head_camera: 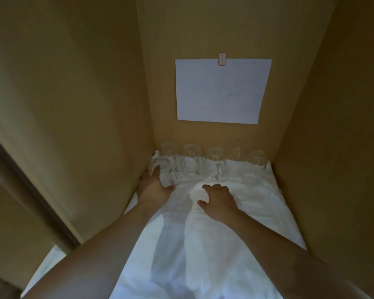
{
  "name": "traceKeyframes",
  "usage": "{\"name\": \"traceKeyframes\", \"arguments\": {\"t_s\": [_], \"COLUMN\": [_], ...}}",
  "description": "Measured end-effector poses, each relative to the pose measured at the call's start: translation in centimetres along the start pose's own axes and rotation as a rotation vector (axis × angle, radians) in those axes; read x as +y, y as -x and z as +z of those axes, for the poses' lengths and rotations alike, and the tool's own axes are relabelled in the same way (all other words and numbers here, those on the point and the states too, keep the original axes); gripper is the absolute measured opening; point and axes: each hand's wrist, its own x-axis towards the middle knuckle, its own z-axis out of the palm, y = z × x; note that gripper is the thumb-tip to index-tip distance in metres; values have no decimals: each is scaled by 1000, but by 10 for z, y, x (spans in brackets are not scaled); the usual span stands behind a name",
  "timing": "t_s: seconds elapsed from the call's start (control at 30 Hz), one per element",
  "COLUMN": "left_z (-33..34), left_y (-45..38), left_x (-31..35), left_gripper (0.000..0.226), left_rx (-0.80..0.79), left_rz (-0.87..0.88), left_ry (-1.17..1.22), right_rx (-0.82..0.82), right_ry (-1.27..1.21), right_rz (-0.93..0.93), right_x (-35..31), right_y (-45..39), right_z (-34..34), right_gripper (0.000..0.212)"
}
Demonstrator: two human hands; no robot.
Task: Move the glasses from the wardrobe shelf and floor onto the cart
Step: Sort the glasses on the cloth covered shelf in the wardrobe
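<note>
White cloth (203,255) lines the shelf. Left hand (153,188) grips the corner mug (166,171); right hand (219,200) hovers, fingers loosely spread. I advise lifting straight, clear of the neighbouring glasses (214,162).

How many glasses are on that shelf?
6, maybe more hidden: five along the back wall, one gripped by the left hand.

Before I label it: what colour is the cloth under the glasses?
White cloth, clearest in the head view.
</note>
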Motion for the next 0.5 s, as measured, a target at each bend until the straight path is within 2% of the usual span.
{"name": "traceKeyframes", "arguments": {"t_s": [0.1, 0.27, 0.5], "left_z": [-2, -11, -34], "left_y": [28, 70, 105], "left_x": [-5, -15, -43], "left_gripper": [87, 87, 90], "left_rx": [-61, -64, -213], "left_rz": [-8, -30, 83], "left_ry": [-86, -206, -228], "right_rx": [1, -35, -25], "right_ry": [-37, -71, -68], "right_rz": [-54, -121, -158], "right_x": [-6, -21, -49], "right_y": [9, 28, 61], "right_z": [9, 23, 29], "right_gripper": [66, 70, 73]}}
